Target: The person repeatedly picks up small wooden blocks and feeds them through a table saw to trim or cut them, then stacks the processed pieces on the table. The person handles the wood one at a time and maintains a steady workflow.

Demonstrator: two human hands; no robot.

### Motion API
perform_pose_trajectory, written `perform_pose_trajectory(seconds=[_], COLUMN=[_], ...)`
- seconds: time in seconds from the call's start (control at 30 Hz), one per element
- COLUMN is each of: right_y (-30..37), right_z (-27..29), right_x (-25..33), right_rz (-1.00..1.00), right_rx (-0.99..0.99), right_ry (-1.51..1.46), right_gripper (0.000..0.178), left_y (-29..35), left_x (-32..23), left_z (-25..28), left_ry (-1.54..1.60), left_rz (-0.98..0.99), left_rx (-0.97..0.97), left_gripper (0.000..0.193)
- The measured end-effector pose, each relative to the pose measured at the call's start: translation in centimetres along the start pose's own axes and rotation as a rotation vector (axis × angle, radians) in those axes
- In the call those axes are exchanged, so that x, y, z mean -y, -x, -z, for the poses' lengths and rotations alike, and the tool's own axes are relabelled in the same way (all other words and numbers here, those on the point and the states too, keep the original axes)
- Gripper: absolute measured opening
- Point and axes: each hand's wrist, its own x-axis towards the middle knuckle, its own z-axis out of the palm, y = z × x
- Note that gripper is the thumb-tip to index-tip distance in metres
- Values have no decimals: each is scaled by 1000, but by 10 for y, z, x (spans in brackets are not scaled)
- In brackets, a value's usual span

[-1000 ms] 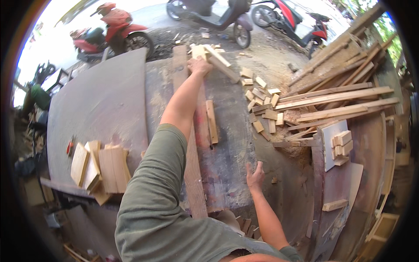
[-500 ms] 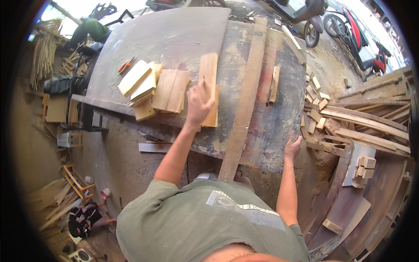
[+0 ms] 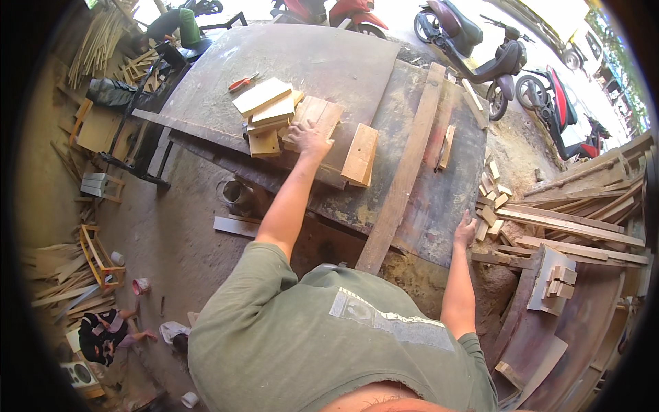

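Resting on flat wood planks (image 3: 322, 110), L hand (image 3: 311, 139) has fingers spread, not closed. R hand (image 3: 465, 230) is by worktable (image 3: 443, 213) edge; can't tell if gripping. Planks lie just R of stacked blocks (image 3: 262, 97); prob. light, stiff, a bit dusty; best held by long edges.
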Motion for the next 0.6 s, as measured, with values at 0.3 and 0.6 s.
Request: perform_pose_trajectory(seconds=[0.3,0.6], right_y=[50,200], right_z=[14,107], right_x=[-19,85], right_rz=[210,715], right_rx=[-263,-184], right_ry=[-35,-361], right_gripper=[70,59], left_y=[-21,59], left_x=[23,72], left_z=[11,42], left_ry=[141,2032], left_rz=[86,-388], left_rx=[214,869], left_gripper=[129,94])
